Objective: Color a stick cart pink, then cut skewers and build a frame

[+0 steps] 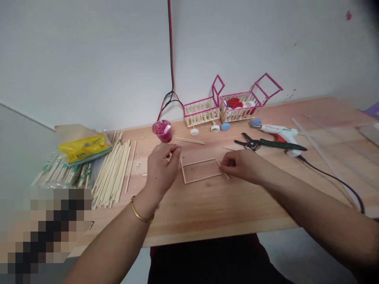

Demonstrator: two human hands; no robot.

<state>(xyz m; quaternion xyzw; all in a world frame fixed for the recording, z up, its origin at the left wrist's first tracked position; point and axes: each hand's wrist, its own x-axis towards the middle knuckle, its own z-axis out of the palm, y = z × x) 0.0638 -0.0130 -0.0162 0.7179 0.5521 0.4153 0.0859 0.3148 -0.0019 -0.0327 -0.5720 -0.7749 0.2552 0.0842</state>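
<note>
Short pale wooden sticks form a rectangular frame [204,178] flat on the table in front of me. My right hand [241,165] pinches the short stick [226,175] at the frame's right end between thumb and fingers. My left hand [161,169] is closed in a pinch beside the upper left corner of the frame; what its fingertips hold, if anything, I cannot make out. Two loose sticks [190,140] lie behind the frame. Near my right hand another stick [229,148] shows partly. My left wrist wears a gold bangle.
A pile of sticks [114,177] and a yellow packet [84,149] lie left. Behind stand a pink cup [162,131] and two small stick carts [201,112] with bottle-cap wheels. Wire strippers [251,142] and a corded glue gun [284,136] lie right.
</note>
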